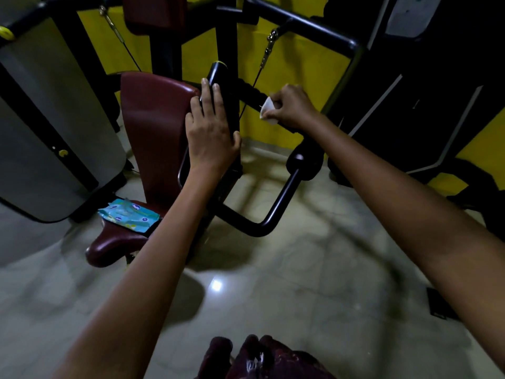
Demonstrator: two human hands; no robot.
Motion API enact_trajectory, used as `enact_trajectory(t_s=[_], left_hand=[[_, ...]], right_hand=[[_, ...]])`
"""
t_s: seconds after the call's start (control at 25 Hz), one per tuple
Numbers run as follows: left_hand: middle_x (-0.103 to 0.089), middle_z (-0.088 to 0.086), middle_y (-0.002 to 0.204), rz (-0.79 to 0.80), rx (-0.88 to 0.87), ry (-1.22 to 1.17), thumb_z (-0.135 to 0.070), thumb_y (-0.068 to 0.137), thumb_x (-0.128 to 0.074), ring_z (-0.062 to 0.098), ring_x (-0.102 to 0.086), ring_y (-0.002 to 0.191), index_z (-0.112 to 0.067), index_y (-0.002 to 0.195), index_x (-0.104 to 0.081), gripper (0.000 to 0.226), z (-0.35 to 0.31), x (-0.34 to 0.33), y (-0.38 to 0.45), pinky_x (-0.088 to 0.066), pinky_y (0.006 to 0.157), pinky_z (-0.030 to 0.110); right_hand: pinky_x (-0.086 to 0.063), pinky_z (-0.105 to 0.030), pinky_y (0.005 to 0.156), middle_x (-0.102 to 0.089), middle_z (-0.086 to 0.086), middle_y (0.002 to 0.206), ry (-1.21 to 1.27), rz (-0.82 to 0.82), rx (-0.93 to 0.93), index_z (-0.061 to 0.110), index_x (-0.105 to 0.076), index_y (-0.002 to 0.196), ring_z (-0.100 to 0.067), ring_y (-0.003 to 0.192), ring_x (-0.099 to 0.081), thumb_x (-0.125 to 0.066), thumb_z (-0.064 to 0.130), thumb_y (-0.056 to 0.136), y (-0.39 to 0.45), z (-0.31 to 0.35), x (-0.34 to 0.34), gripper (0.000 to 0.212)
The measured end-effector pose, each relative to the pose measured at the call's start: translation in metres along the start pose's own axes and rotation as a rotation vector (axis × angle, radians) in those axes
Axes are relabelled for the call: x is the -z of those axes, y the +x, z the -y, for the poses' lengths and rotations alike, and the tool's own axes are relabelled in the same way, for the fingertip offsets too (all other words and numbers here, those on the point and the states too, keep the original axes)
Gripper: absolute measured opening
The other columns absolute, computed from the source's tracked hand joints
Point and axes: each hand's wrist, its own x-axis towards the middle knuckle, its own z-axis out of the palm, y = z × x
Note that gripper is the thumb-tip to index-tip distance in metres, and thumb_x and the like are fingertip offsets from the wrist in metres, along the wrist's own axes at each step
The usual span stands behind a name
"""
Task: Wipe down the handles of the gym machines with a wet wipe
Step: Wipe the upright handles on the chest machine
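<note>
I see the left hand [210, 135] laid flat and open on the black padded arm [228, 105] at frame centre. The right hand [291, 108] is closed around the ribbed black handle [250, 91], pinching a white wet wipe [267, 110]; most of the wipe is hidden in the fist. The wipe pack [128, 214] sits on the maroon seat [114, 242], lower left, partly cut off by the forearm. Dim light; I can't make out the handle detail.

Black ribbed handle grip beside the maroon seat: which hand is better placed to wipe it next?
Right. The right hand already pinches the white wet wipe against the black ribbed handle grip. The left hand lies flat on the black padded arm, apparently steadying it, and holds no wipe.
</note>
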Motion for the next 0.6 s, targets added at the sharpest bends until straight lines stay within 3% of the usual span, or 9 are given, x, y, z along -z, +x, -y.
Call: enact_trajectory(t_s=[0.12, 0.2, 0.28, 0.4, 0.52, 0.6], left_hand=[[-0.005, 0.019, 0.157, -0.001, -0.006, 0.001, -0.04, 0.088, -0.049, 0.038, -0.024, 0.137, -0.002, 0.149, -0.007, 0.083, 0.0, 0.001, -0.001, -0.032, 0.102, 0.043], [-0.006, 0.02, 0.156, -0.002, -0.005, -0.001, -0.039, 0.088, -0.049, 0.038, -0.024, 0.137, -0.002, 0.149, -0.008, 0.082, 0.001, 0.001, -0.001, -0.032, 0.102, 0.043], [-0.007, 0.02, 0.156, -0.001, -0.009, -0.014, -0.039, 0.088, -0.05, 0.039, -0.025, 0.137, -0.002, 0.149, -0.009, 0.082, 0.002, 0.0, -0.001, -0.033, 0.102, 0.043], [-0.009, 0.02, 0.156, -0.007, -0.013, -0.032, -0.038, 0.087, -0.051, 0.039, -0.027, 0.136, -0.001, 0.148, -0.011, 0.082, 0.003, 0.0, -0.001, -0.034, 0.101, 0.043], [-0.011, 0.021, 0.156, -0.008, -0.009, -0.03, -0.038, 0.087, -0.051, 0.039, -0.028, 0.135, -0.001, 0.148, -0.012, 0.082, 0.002, 0.0, -0.002, -0.035, 0.101, 0.043], [-0.011, 0.021, 0.156, -0.005, -0.005, -0.023, -0.039, 0.087, -0.051, 0.039, -0.028, 0.135, -0.001, 0.148, -0.012, 0.082, 0.002, 0.0, -0.002, -0.035, 0.1, 0.043]], right_hand=[[-0.029, -0.03, 0.056, -0.043, -0.01, 0.06, -0.005, -0.005, -0.031, 0.015, -0.033, 0.049, -0.02, 0.064, -0.045, -0.074, 0.027, 0.075, -0.017, -0.016, 0.005, 0.05], [-0.024, -0.03, 0.055, -0.039, -0.011, 0.06, -0.025, 0.023, -0.045, 0.011, -0.039, 0.051, -0.019, 0.06, -0.039, -0.075, 0.028, 0.074, -0.026, -0.029, 0.009, 0.046], [-0.023, -0.03, 0.054, -0.039, -0.011, 0.061, -0.088, 0.045, -0.054, 0.001, -0.052, 0.061, -0.02, 0.061, -0.039, -0.073, 0.027, 0.074, -0.034, -0.042, 0.01, 0.035], [-0.028, -0.029, 0.054, -0.056, -0.022, 0.068, -0.126, 0.066, -0.019, -0.003, -0.07, 0.088, -0.023, 0.065, -0.049, -0.074, 0.023, 0.074, -0.036, -0.05, 0.015, 0.029], [-0.033, -0.025, 0.054, -0.06, 0.0, 0.058, 0.029, 0.27, -0.078, 0.008, -0.073, 0.096, -0.008, 0.058, -0.045, -0.08, 0.022, 0.069, -0.023, -0.051, 0.04, 0.031], [-0.043, -0.023, 0.061, -0.065, 0.014, 0.059, 0.08, 0.438, -0.147, 0.011, -0.073, 0.1, -0.005, 0.062, -0.052, -0.079, 0.017, 0.069, -0.009, -0.05, 0.057, 0.032]])
